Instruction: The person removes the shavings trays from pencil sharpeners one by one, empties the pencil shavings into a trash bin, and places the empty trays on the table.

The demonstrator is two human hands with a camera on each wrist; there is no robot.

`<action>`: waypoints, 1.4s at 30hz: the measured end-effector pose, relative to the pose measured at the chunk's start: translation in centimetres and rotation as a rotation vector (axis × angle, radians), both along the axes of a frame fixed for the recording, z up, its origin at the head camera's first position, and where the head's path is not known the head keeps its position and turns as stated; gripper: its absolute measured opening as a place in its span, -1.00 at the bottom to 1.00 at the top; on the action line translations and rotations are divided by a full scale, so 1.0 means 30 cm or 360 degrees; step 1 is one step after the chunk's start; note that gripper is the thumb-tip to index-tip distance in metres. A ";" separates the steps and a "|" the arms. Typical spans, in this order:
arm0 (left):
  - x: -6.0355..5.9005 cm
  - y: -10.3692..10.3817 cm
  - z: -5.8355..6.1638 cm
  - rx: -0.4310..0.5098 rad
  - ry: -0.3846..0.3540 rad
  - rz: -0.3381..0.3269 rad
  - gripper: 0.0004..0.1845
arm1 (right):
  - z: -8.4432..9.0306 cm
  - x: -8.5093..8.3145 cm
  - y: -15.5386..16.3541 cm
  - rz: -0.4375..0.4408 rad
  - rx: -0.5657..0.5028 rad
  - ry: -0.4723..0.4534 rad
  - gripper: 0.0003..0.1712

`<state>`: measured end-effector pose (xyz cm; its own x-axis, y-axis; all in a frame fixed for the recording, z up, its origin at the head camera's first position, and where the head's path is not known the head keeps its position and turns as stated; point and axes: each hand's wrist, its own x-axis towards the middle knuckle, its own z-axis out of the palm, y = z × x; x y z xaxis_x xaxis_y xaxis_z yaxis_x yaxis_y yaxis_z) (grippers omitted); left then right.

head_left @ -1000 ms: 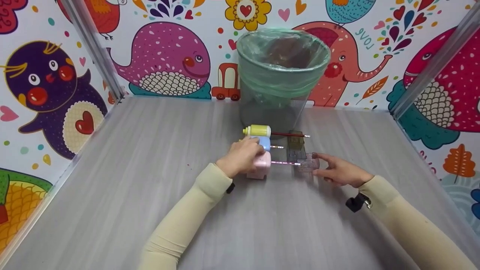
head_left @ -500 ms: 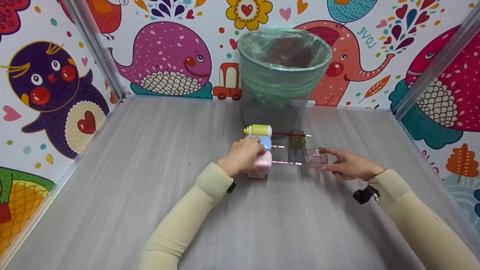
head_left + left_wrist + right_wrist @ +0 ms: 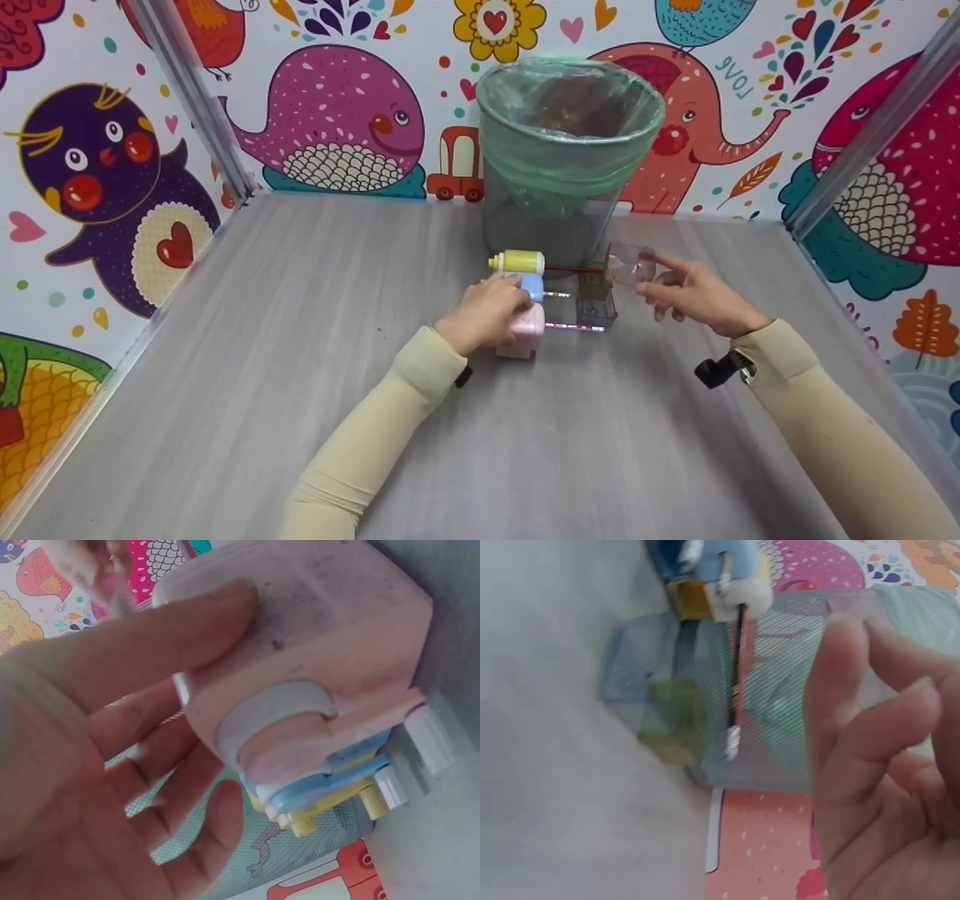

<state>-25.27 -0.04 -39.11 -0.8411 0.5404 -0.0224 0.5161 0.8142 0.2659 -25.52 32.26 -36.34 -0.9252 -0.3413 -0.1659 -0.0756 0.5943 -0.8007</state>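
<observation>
**Clear tray lifted at the right, sharpeners steadied at the left**

The right hand [image 3: 694,294] pinches a small clear plastic tray [image 3: 628,267] at its fingertips, held off the bench [image 3: 300,360] and tilted, just right of the row of pencil sharpeners and in front of the bin [image 3: 566,142] with its green liner. The tray lies up and to the left of the palm, toward the bin, and the right hand is the only one near it; its long axis runs roughly left to right, though blur and transparency hide which way its open side faces.

The left hand [image 3: 486,313] rests with curled fingers on the pink sharpener [image 3: 525,324], thumb along its top (the left wrist view shows this plainly), holding it on the bench. Behind it stand a blue sharpener [image 3: 531,285] and a yellow sharpener [image 3: 517,262], the three side by side in a line running away from the person.

Each sharpener has a pencil stuck in its right side: the pink pencil [image 3: 571,326], a short one at the blue unit, and a red pencil [image 3: 574,268] at the yellow. All three lie left to right, free ends pointing right. Two more clear trays [image 3: 596,296] sit on the bench beside those pencil ends.
</observation>
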 end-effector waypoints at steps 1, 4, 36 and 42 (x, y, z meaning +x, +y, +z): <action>0.001 -0.001 -0.001 -0.0002 0.0007 -0.0002 -0.53 | 0.010 -0.002 -0.009 -0.0018 0.0000 0.0030 -0.14; 0.002 -0.004 -0.003 0.0006 0.0021 -0.0019 -0.54 | 0.044 -0.009 -0.033 -0.0054 0.0011 0.0135 -0.16; 0.002 -0.005 -0.002 -0.0005 0.0053 -0.0020 -0.64 | 0.454 -0.209 -0.222 -0.0524 -0.0252 0.0685 -0.28; -0.002 -0.006 -0.009 -0.0017 0.0093 -0.0033 -0.67 | 0.472 -0.264 -0.254 -0.0610 0.0266 0.0932 -0.21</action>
